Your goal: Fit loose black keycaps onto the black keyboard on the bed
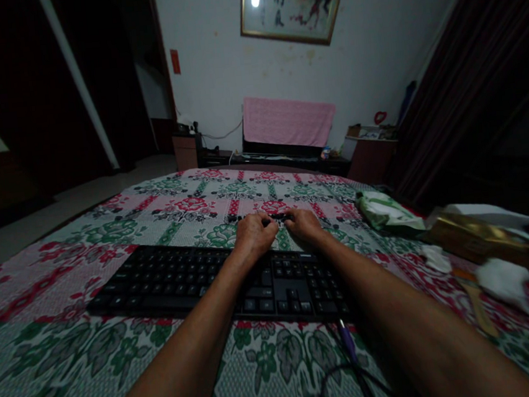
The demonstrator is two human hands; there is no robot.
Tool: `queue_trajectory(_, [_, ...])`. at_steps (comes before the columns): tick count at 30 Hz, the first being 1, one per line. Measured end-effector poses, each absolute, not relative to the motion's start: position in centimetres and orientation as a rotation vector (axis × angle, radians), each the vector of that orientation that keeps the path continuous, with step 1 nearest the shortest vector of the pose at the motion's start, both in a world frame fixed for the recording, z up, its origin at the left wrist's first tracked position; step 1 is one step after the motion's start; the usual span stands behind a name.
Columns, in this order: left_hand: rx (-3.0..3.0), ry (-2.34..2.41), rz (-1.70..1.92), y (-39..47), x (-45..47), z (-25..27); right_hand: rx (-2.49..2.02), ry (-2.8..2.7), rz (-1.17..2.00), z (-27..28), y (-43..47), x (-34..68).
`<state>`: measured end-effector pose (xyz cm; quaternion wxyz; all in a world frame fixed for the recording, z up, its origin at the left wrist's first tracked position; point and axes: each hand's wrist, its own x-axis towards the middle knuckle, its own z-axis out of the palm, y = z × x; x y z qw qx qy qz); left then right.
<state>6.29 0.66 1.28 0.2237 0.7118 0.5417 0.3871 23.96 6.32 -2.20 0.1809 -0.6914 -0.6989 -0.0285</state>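
Observation:
Both my hands reach past a black keyboard (173, 276) that lies flat on a flowered cloth (98, 364). Between my left hand (253, 232) and my right hand (305, 224) runs a thin dark object (276, 216), too small and dim to name. The fingers of each hand are pinched together at one end of it. My forearms cross over the keyboard and hide some of its keys. In front of the keyboard a black cable (326, 376) lies in a loop, with a purple plug (347, 340) beside the keyboard's near edge.
To the right are a green tissue pack (385, 212), a gold box (478, 234), crumpled white tissue (503, 278) and a brush with a wooden handle (479, 312). Beyond the cloth, a pink towel (287, 121) covers a screen by the wall.

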Motion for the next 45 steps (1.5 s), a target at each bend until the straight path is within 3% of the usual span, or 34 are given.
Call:
queue_trajectory(7, [1.881, 1.462, 1.0, 0.9, 6.2, 1.2, -1.906, -1.98, -0.037, -1.1, 5.9, 24.2])
queue_trajectory(20, [1.794, 1.232, 0.713, -1.8, 6.2, 4.2, -1.709, -1.917, 0.361, -0.7, -2.8, 26.9])
queue_trajectory(45, [1.902, 1.495, 0.8, -3.1, 7.4, 1.8, -1.683, -1.832, 0.306, -2.1, -4.4, 26.3])
